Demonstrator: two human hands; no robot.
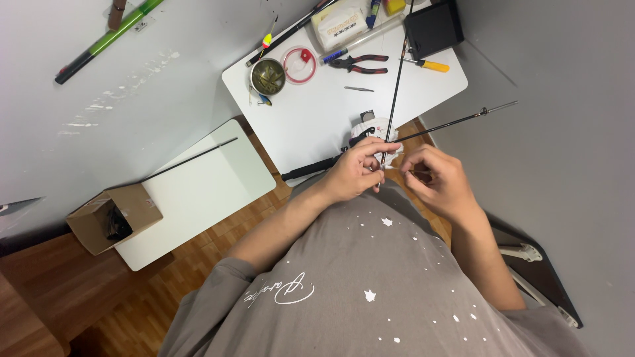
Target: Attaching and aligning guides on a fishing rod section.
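My left hand (357, 170) pinches a thin black rod (395, 86) at the near edge of the worktop (317, 122); its tip is cut off. My right hand (440, 182) curls beside it; I cannot tell what it grips.

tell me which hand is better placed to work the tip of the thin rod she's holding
Right, probably. The left hand already pinches the thin rod near its lower end, steadying it, while the right hand sits just beside that end, fingers curled and apparently free to work.

Grey long-sleeved shirt (370, 284) with white stars, specks and script.
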